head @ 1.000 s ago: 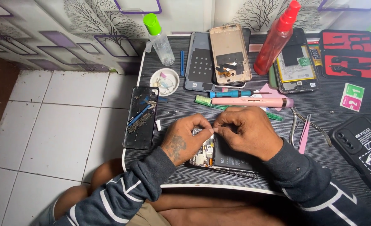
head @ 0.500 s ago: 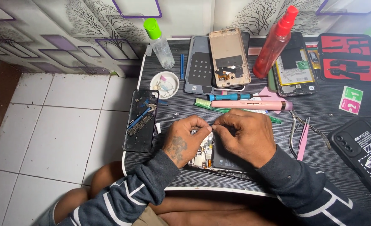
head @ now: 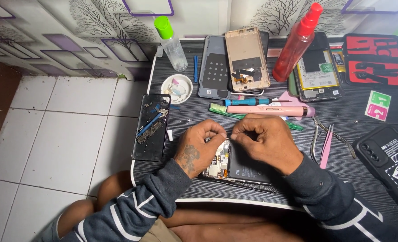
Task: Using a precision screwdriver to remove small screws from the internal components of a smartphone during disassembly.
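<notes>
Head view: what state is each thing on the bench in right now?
Opened phone: back off, board and battery exposed.
Left hand: fingertips pinched over the phone.
Right hand: fingertips pinched beside the left.
Red spray bottle: upright, capped.
Green-capped bottle: capped.
Gold phone frame: stripped, inside up.

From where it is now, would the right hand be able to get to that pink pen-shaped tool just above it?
Probably yes. The right hand is pinching at the opened phone together with the left hand, and the pink pen-shaped tool lies just beyond its knuckles with nothing between them. It would have to let go first.
</notes>
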